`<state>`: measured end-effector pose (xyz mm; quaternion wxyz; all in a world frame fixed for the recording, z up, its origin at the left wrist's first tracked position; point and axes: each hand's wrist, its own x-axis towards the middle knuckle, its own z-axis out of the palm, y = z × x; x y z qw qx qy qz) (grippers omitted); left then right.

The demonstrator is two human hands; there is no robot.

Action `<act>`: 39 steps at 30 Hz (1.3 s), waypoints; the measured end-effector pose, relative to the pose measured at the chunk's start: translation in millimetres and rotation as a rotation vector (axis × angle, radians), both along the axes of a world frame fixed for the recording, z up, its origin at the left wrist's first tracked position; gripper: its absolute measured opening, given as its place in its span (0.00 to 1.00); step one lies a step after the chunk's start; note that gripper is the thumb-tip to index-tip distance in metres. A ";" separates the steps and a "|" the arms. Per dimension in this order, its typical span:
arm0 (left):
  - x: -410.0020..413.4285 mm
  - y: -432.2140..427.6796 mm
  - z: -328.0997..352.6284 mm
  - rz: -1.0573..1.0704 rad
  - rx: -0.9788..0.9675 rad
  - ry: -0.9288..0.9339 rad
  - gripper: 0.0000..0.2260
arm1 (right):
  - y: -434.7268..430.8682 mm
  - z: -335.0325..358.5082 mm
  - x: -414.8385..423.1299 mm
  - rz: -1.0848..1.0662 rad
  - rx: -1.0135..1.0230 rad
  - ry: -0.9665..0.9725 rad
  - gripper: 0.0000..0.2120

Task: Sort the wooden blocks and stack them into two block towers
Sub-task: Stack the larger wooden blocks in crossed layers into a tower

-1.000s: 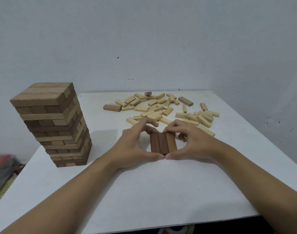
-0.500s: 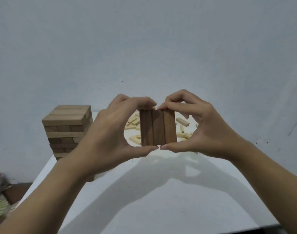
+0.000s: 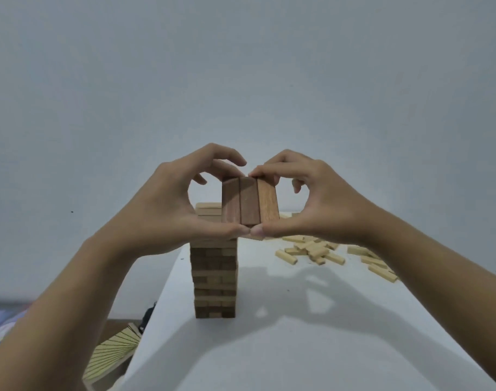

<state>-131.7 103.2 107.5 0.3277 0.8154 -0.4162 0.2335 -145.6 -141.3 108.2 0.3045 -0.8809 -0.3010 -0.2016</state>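
Three dark brown blocks (image 3: 250, 201) sit side by side as one flat set, held in the air between both hands. My left hand (image 3: 168, 204) pinches the set from the left, thumb under it and fingers on top. My right hand (image 3: 323, 201) pinches it the same way from the right. The set hangs just above and slightly right of the block tower (image 3: 214, 277), whose top is partly hidden behind my left hand. Several loose light blocks (image 3: 317, 251) lie scattered on the white table (image 3: 283, 348) at the right.
The tower stands close to the table's left edge. Beyond that edge, lower down, lie a ribbed fan-like object (image 3: 114, 354) and a small dark thing (image 3: 146, 317). A plain wall fills the background.
Both hands lifted the three dark blocks off the table and carried them up and left, over the tower. The camera view swung left, so the tower now sits in the middle.
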 end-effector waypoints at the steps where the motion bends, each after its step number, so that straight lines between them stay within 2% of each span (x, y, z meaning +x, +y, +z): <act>1: 3.8 7.1 3.1 0.000 0.018 0.026 0.34 | 6.3 0.4 4.3 -0.004 -0.007 0.025 0.32; 10: 49.6 39.6 18.1 0.006 0.096 0.319 0.32 | 38.7 2.0 40.5 -0.072 0.006 0.170 0.37; 27: 65.0 41.3 -4.3 -0.004 0.112 0.413 0.34 | 37.9 -18.8 49.6 -0.052 0.063 0.269 0.31; 29: 62.6 42.7 -6.5 -0.009 0.084 0.422 0.33 | 36.7 -21.7 47.5 -0.024 0.156 0.295 0.28; 32: 57.1 46.1 -16.1 -0.034 -0.058 0.475 0.30 | 33.9 -30.5 41.0 0.030 0.311 0.370 0.25; 39: 48.8 44.6 -49.1 -0.082 -0.283 0.563 0.27 | 42.0 -56.0 30.1 0.067 0.400 0.347 0.26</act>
